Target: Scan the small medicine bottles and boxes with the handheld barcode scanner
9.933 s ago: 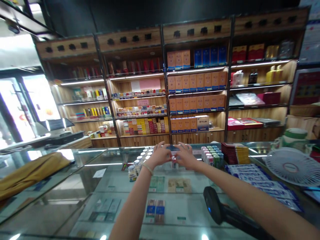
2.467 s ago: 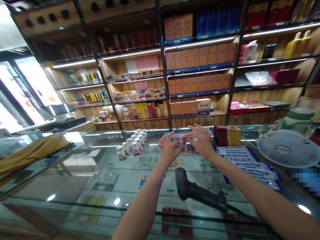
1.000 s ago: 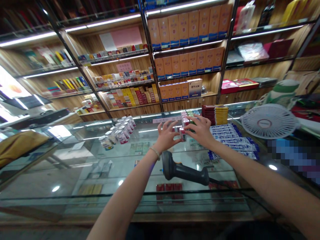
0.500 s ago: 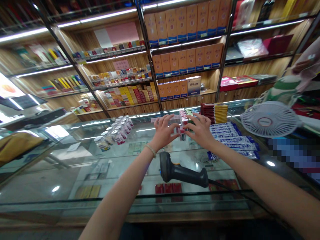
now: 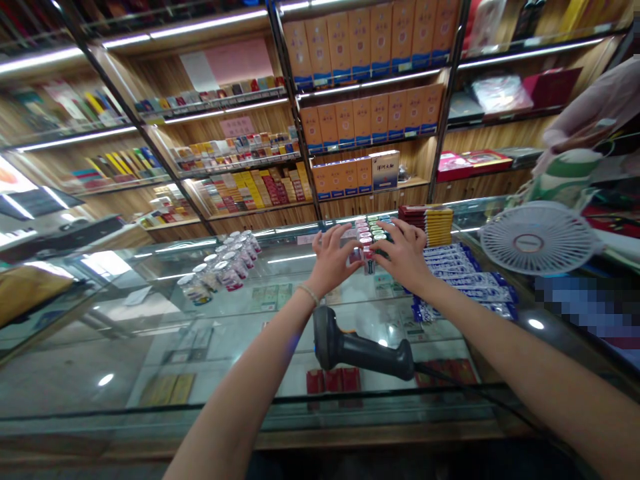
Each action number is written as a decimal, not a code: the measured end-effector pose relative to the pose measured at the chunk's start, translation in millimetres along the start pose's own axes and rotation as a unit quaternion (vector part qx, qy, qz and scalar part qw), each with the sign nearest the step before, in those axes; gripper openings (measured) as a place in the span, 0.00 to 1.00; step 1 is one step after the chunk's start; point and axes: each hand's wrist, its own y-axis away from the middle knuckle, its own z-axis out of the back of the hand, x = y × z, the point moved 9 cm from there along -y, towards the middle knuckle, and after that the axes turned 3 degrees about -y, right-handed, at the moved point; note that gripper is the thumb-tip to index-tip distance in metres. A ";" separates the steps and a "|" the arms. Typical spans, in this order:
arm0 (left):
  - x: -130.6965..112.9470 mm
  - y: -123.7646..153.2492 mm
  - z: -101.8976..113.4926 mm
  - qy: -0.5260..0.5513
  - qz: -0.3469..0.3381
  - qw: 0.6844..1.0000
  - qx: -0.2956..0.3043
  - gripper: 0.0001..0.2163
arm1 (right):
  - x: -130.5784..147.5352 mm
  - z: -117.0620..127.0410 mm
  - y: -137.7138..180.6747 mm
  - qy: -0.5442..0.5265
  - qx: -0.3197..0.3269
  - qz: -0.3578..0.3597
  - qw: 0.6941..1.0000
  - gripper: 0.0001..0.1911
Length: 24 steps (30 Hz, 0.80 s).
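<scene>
Small containers with coloured tops [image 5: 365,237] stand in close rows on the glass counter. My left hand [image 5: 333,262], with a beaded bracelet at the wrist, is on their left side, fingers curved and apart, thumb at the nearest container [image 5: 369,265]. On the other side my right hand [image 5: 404,255] spreads its fingers over and beside the rows, its thumb side close to the same container. Neither hand visibly closes round anything; exact finger contact is too small to tell. Closer to me lies a black handheld barcode scanner [image 5: 365,352], its cable running right.
Clear-lidded tubs [image 5: 225,267] stand in rows on the left. Blue-and-white packets [image 5: 460,277], red and yellow boxes [image 5: 426,223] and a white fan [image 5: 540,239] are on the right. Stocked shelves [image 5: 373,140] rise behind. A person's sleeve [image 5: 595,100] shows at the right.
The view has shifted slightly. Both hands stay around the small containers, having moved a little; more coloured tops now show between them. The person at the right has moved an arm leftward.
</scene>
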 end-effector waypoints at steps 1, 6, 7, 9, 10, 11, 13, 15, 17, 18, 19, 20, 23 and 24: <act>0.2 -0.7 -0.8 0.001 0.002 1.000 -0.001 0.16 | -0.7 -0.6 -0.5 0.001 0.000 -0.001 1.000 0.08; 0.3 -3.1 -3.5 0.002 0.000 1.000 -0.008 0.16 | -3.5 -2.9 -2.7 0.014 -0.001 -0.002 1.000 0.08; 0.1 -3.3 -3.7 0.001 -0.001 1.000 -0.010 0.16 | -3.8 -3.4 -3.1 0.018 0.000 -0.001 1.000 0.08; 0.0 -3.2 -4.2 -0.003 0.001 1.000 -0.013 0.15 | -3.9 -4.5 -3.8 0.026 0.004 0.001 1.000 0.08; 0.1 -3.0 -4.6 -0.005 0.004 1.000 -0.013 0.15 | -3.9 -5.0 -4.1 0.031 0.005 0.002 0.999 0.08; 0.2 -2.7 -5.1 -0.007 0.007 1.000 -0.011 0.15 | -3.8 -5.3 -4.3 0.038 0.006 0.003 0.999 0.08; 0.4 -2.0 -6.3 -0.011 0.012 1.000 -0.006 0.17 | -3.5 -5.6 -4.3 0.052 0.007 0.006 0.999 0.08; 1.2 -1.2 -6.9 -0.015 0.016 1.000 -0.002 0.18 | -3.5 -5.1 -3.8 0.061 0.004 0.008 0.998 0.09; 3.3 -0.3 -6.3 -0.019 0.019 1.000 -0.001 0.20 | -3.5 -4.8 -2.9 0.066 0.003 0.012 0.998 0.10; 4.9 0.3 -5.5 -0.020 0.020 1.000 0.000 0.22 | -3.6 -4.6 -2.3 0.067 0.003 0.014 0.998 0.11; 6.9 1.0 -4.3 -0.022 0.022 1.000 -0.001 0.23 | -3.9 -4.5 -1.8 0.068 0.005 0.014 0.998 0.11; 9.3 1.9 -2.7 -0.025 0.023 0.999 -0.001 0.25 | -4.2 -4.5 -1.2 0.070 0.007 0.013 0.997 0.12; 17.0 6.3 4.5 -0.042 0.027 0.999 -0.001 0.28 | -4.5 -3.8 0.6 0.083 0.014 0.008 0.996 0.15; 19.2 8.3 7.4 -0.051 0.026 0.998 0.000 0.29 | -4.0 -3.7 1.3 0.091 0.016 0.008 0.996 0.17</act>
